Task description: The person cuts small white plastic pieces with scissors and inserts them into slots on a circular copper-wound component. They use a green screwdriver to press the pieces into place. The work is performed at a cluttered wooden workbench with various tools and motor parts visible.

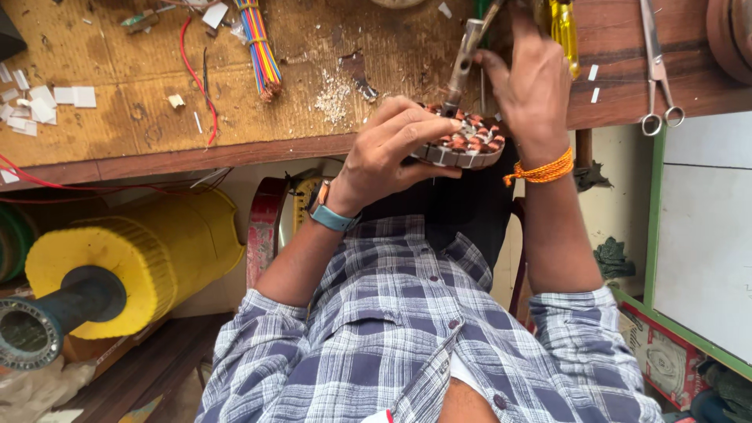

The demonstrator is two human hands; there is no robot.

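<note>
Mid-step on winding work: left hand point(395, 149) gripping round grey stator ring with copper coils point(464, 142) at the wooden bench edge point(235, 149); right hand point(533, 82) clenched around a metal-headed hammer point(462, 66) set on the coils. Next, probably light, well-aimed taps, ring kept steady.

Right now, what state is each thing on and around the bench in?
Left hand: gripping the stator rim.
Right hand: closed on the hammer handle.
Stator: round, copper windings up, held at the bench edge.
Hammer: head down on the stator.
Scissors: lying on the bench, blades closed.
Wire bundle: multicoloured, tied, lying flat.
Yellow-handled screwdriver: lying on the bench.
Red wire: loose, curved across the bench.
</note>
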